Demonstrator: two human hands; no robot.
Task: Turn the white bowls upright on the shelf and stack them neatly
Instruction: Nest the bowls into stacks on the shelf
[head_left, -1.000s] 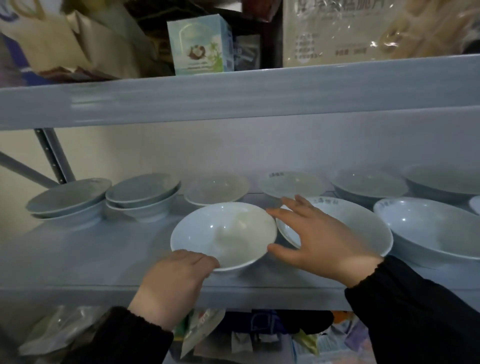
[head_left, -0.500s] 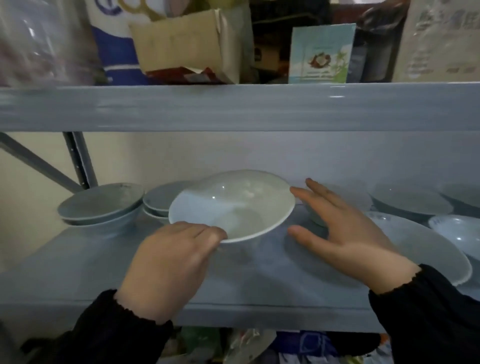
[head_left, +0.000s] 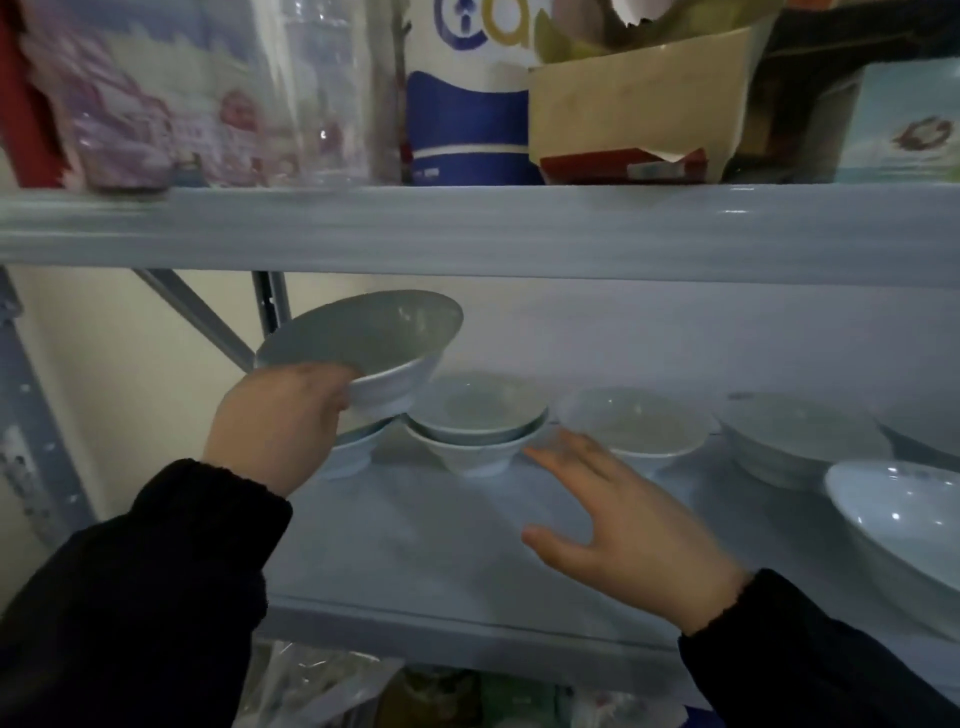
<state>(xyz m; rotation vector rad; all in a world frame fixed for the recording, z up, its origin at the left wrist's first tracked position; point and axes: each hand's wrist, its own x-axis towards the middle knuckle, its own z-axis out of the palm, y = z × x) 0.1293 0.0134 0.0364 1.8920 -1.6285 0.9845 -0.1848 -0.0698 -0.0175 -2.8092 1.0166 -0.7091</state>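
A left hand (head_left: 283, 426) grips a white bowl (head_left: 363, 353) by its near rim, tilted in the air above the leftmost stack (head_left: 353, 449) on the shelf (head_left: 441, 545), while the right hand (head_left: 628, 525) hovers open and empty; a one-sided grip risks a slip or chipped rims.

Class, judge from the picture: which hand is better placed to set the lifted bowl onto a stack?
Left hand: it grips the lifted bowl above the leftmost stack. Right hand is empty.
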